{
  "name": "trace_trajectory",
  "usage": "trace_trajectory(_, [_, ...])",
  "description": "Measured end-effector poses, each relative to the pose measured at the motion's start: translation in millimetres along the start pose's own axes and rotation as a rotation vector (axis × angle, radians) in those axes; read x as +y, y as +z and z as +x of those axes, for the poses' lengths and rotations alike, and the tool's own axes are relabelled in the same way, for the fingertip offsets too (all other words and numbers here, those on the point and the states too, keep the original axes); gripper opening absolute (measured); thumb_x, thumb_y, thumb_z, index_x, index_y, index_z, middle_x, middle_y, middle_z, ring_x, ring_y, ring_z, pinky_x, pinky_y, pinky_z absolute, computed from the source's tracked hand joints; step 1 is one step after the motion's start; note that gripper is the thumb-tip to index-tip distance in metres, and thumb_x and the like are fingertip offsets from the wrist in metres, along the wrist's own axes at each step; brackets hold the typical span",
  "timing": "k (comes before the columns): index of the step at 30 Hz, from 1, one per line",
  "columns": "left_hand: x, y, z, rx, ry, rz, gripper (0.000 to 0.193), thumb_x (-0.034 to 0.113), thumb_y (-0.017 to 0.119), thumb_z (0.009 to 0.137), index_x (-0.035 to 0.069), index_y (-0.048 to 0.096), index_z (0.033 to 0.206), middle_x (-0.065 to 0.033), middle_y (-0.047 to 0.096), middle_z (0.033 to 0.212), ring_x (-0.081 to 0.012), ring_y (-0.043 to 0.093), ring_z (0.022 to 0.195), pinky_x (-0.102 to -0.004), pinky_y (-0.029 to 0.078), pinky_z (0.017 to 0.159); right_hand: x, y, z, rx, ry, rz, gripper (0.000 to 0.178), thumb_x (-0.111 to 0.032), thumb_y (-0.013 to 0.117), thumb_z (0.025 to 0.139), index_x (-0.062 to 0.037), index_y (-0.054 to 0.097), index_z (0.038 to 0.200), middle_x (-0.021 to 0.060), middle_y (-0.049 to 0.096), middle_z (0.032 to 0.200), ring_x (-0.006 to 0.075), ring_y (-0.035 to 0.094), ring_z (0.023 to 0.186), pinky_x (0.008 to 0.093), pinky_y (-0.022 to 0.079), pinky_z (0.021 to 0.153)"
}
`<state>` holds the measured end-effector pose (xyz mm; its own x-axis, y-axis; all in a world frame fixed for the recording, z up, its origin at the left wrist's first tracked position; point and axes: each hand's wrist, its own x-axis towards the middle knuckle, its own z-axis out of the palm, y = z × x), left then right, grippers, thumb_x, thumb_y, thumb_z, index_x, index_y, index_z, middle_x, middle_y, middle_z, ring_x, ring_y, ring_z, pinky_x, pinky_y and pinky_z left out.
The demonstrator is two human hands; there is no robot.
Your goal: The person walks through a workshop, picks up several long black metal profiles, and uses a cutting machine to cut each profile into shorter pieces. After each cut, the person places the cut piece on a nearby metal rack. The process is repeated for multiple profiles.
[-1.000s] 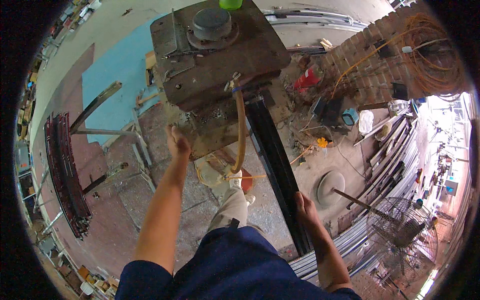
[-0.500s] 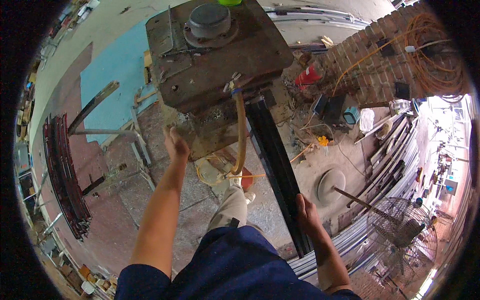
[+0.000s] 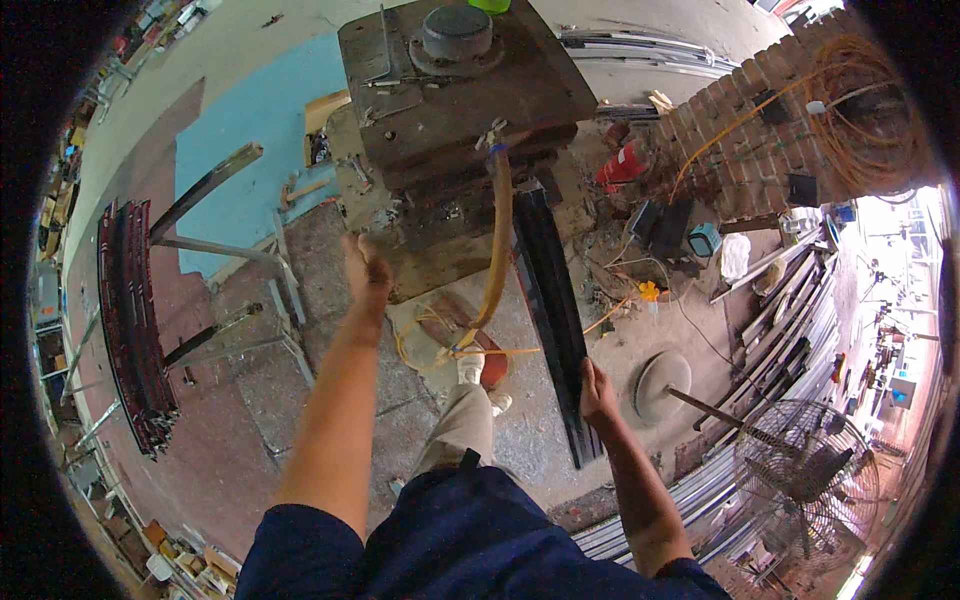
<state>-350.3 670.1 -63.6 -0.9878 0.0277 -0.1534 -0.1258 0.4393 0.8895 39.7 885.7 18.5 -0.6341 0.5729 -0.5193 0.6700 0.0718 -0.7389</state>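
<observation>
My right hand (image 3: 598, 395) is closed on the edge of a long black metal profile (image 3: 558, 310), near its lower end. The profile runs from beside my right leg up to the heavy dark machine (image 3: 470, 130), where its far end reaches the machine's lower front. My left hand (image 3: 368, 270) hangs in the air left of the machine's near corner, fingers loosely stretched and holding nothing visible. Between my hands a tan hose (image 3: 500, 240) drops from the machine's front. A flat metal square-like tool (image 3: 388, 65) lies on the machine top beside a round cap (image 3: 457, 33).
On the left, dark red profiles (image 3: 130, 330) lie across a metal rack (image 3: 215, 245). A pedestal fan (image 3: 805, 465) and stacked metal lengths (image 3: 775, 350) stand right. A red fire extinguisher (image 3: 625, 165) lies near the brick pillar (image 3: 730, 150). Yellow cord (image 3: 410, 345) loops near my foot.
My right hand and the black profile have moved forward, away from me. My left hand has shifted slightly right in view and stays empty. The whole view has swung a little.
</observation>
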Motion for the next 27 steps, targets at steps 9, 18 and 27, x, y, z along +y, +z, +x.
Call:
trace_trajectory(9, [-17.5, -3.0, 15.2, -0.065, -0.001, 0.087, 0.051, 0.035, 0.031, 0.096, -0.001, 0.037, 0.131, -0.0312, 0.05, 0.12, -0.0467, 0.051, 0.106, -0.047, 0.041, 0.09, 25.7, 28.1, 34.5, 0.103, -0.199, 0.174, 0.037, -0.031, 0.043, 0.097, -0.0001, 0.055, 0.115, 0.0029, 0.055, 0.079, 0.0126, 0.049, 0.074, 0.0298, 0.042, 0.069])
trace_trajectory(18, [-51.0, 4.8, 33.1, 0.014, -0.014, 0.091, 0.05, 0.033, 0.039, 0.095, -0.002, 0.039, 0.13, -0.0273, 0.057, 0.111, -0.0432, 0.056, 0.098, -0.0493, 0.043, 0.083, 33.8, 5.4, -93.7, 0.267, -0.102, 0.07, 0.034, -0.031, 0.044, 0.099, -0.0005, 0.059, 0.097, -0.0045, 0.047, 0.078, 0.007, 0.039, 0.071, 0.0222, 0.035, 0.062])
trace_trajectory(27, [14.6, -24.4, -1.8, -0.161, -0.023, 0.271, 0.057, 0.04, 0.04, 0.095, 0.004, 0.032, 0.138, -0.019, 0.046, 0.122, -0.0336, 0.044, 0.113, -0.0472, 0.035, 0.093, 71.0, 26.8, -185.0, 0.546, 0.082, 0.303, 0.041, -0.044, 0.042, 0.098, -0.0074, 0.055, 0.085, -0.0058, 0.045, 0.077, 0.0077, 0.039, 0.074, 0.0222, 0.035, 0.069])
